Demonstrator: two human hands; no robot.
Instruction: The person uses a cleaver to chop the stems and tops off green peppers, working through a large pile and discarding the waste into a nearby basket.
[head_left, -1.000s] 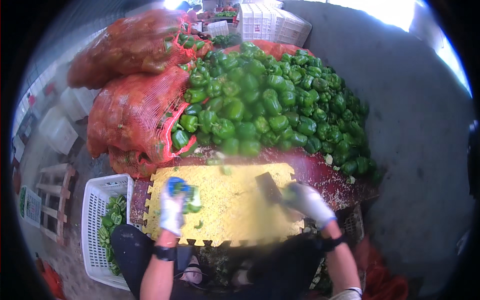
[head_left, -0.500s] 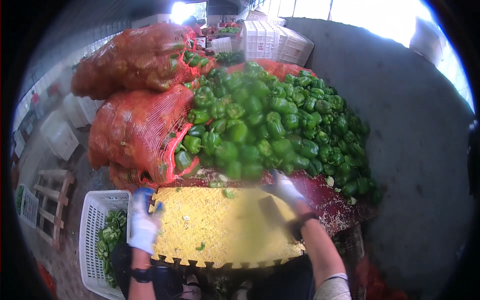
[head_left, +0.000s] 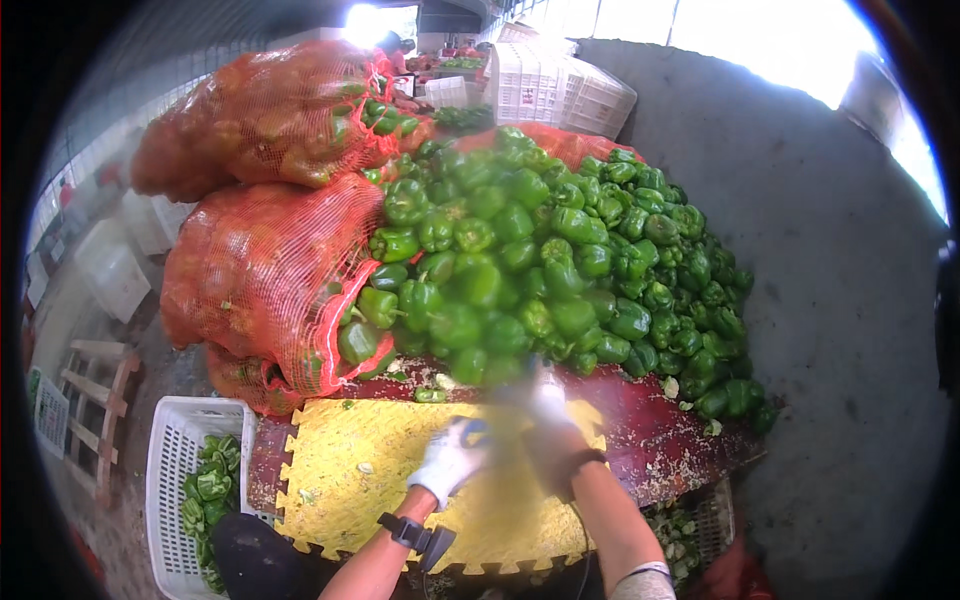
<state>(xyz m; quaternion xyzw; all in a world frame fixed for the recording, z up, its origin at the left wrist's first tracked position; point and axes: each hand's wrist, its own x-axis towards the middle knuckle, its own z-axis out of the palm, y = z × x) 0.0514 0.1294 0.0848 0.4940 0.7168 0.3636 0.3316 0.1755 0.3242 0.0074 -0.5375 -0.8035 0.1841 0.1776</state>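
Observation:
My left hand, in a white glove with blue fingers, is over the yellow foam mat. Its visible fingers are apart with nothing seen in them; their tips run into a blurred patch. My right hand, gloved too, reaches to the near edge of a big heap of green bell peppers. A smear across the middle of the view hides its fingers, so whether it grips a pepper cannot be made out. Bits of pepper and pale crumbs are scattered on the mat.
Red mesh sacks full of peppers are stacked at the left. A white crate holding green pepper pieces stands at lower left, near a wooden pallet. The dark red tabletop is littered with crumbs. White crates stand behind the heap.
My left hand has moved right, from beside the white crate to over the mat. My right hand has shifted slightly left at the heap's edge. The view has tilted a little.

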